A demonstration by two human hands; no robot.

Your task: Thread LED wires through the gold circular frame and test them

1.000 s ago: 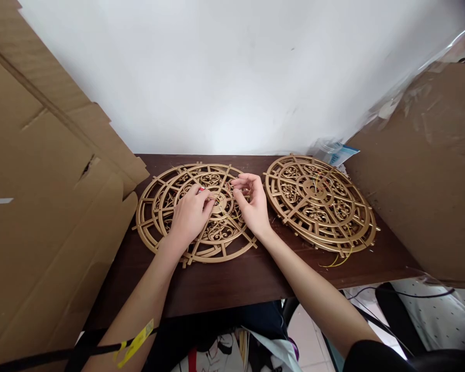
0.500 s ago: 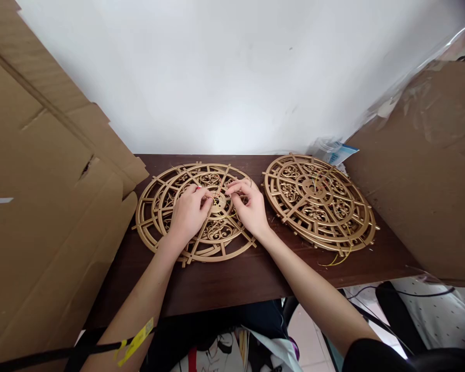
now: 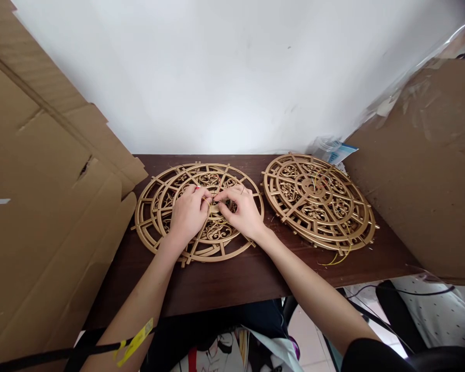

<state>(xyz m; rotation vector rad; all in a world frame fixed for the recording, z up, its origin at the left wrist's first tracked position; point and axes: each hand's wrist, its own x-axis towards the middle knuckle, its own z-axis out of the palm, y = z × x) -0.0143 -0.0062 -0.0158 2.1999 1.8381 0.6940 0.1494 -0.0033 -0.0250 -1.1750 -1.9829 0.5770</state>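
Where the flattened cardboard (image 3: pixel 50 206) leans in from the left, its flaps reach down to the edge of the dark wooden surface (image 3: pixel 232 279). Just beside it lies a stack of gold openwork discs (image 3: pixel 166 227), round and flat, with the upper one sitting slightly off-centre on the one beneath. The left hand (image 3: pixel 188 214) rests on this stack, its fingers curled in toward the hub, thumb and forefinger pinched together on what looks like a thin yellow wire (image 3: pixel 208 200); it is too fine to make out clearly. The right hand (image 3: pixel 240 212) meets it at the same hub, fingers bent and fingertips pressed close to those of the left, also pinching there, though I cannot tell exactly what it grips. Farther right, apart from the first stack, sits a second gold disc stack (image 3: pixel 320 204), tilted a little, with yellow wires (image 3: pixel 339 258) trailing out from under its near edge. Behind it lies a clear plastic packet with a blue label (image 3: pixel 335 150), and to the far right stands a large cardboard box (image 3: pixel 422 170) with plastic film over it.
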